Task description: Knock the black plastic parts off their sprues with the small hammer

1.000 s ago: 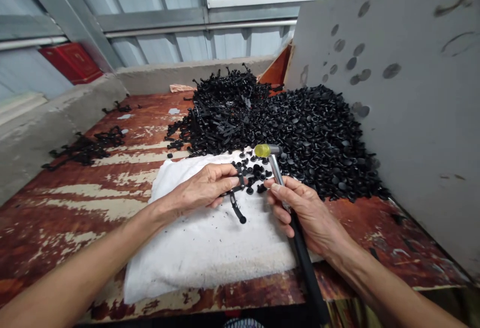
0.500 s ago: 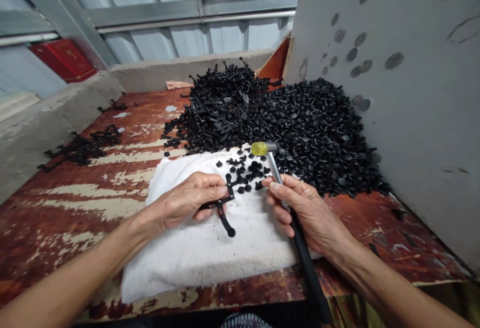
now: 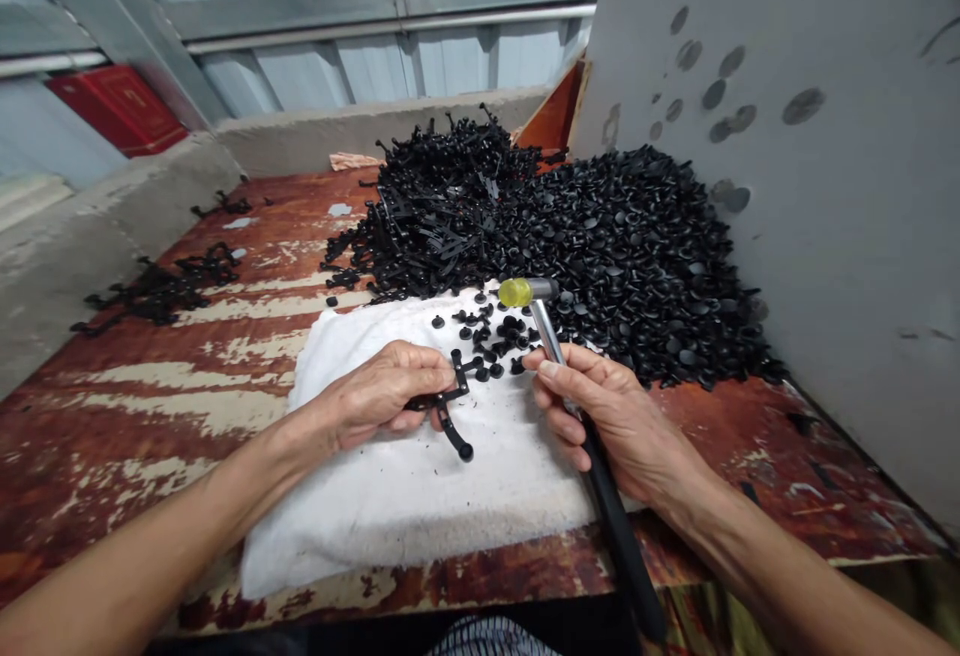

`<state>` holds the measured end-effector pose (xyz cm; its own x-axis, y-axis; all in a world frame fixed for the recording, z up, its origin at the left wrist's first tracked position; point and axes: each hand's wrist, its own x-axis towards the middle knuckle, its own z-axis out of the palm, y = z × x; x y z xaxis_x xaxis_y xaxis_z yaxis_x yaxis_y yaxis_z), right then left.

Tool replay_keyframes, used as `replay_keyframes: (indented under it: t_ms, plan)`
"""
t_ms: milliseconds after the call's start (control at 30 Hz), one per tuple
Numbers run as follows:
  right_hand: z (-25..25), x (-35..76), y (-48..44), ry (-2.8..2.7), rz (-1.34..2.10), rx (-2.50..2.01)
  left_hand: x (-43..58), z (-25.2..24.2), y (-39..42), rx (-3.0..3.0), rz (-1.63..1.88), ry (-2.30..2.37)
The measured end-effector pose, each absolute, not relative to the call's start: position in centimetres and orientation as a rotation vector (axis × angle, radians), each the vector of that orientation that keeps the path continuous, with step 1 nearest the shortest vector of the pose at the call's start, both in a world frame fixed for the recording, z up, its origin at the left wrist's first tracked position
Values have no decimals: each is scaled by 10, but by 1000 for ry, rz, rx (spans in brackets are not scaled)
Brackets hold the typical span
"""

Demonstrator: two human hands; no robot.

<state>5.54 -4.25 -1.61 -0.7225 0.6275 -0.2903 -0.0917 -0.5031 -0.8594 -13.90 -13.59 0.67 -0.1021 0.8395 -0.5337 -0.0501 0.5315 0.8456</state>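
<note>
Left hand (image 3: 382, 391): closed around a black plastic runner (image 3: 452, 406), held just over the towel.
Right hand (image 3: 604, 426): gripping a small hammer (image 3: 546, 328) by its black handle, yellow head upward.
Towel (image 3: 420, 501): white, folded, lying on the tabletop (image 3: 127, 416) of peeling red-brown paint.
Loose black plastic caps (image 3: 487, 346): scattered on the towel between both hands.
Heap of black plastic parts (image 3: 637, 256): just behind the towel, against a grey board (image 3: 810, 226).

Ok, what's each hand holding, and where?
Left hand pinches a black plastic runner by one end; right hand grips a yellow-faced hammer where shaft meets black handle.
</note>
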Motion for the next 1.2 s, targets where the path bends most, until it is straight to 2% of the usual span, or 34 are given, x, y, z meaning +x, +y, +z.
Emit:
replay_keyframes:
  t_ms: [1200]
  plan:
    - [-17, 59, -44, -1290, 2206, -831, -143, 4, -131, 707, 827, 1508]
